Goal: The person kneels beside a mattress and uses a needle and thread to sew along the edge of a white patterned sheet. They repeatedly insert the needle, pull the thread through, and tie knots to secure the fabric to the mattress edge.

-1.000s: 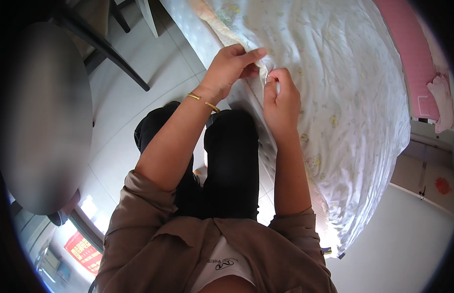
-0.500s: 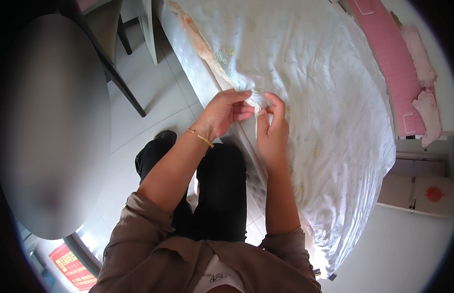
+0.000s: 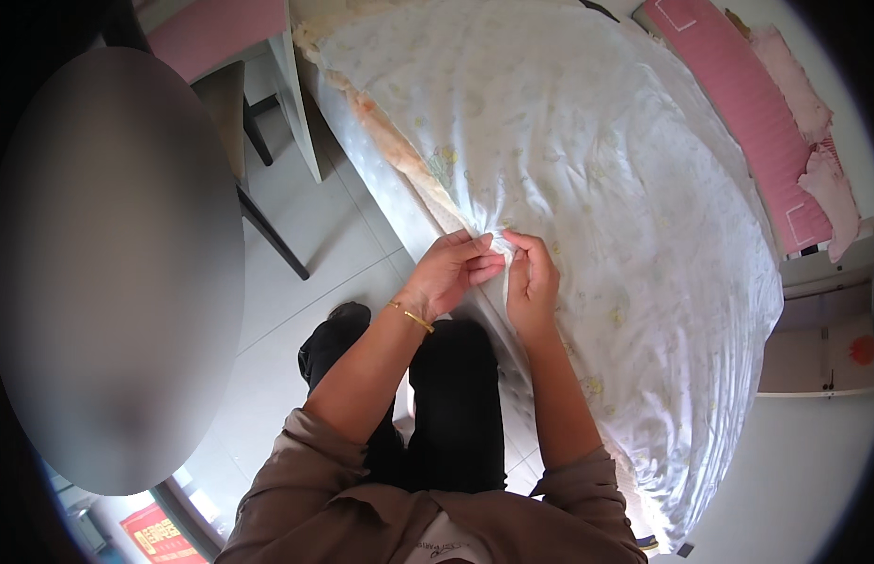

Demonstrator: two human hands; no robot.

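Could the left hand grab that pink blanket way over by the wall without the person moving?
Probably not. The left hand is pinching the white quilt at its near edge together with the right hand, and the pink blanket lies across the whole wide bed, likely beyond arm's reach from here.

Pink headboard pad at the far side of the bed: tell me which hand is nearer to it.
Right. The right hand pinches the white sheet at the near bed edge, on the side toward the pink headboard pad. The left hand grips the same fold just beyond it, slightly farther away.
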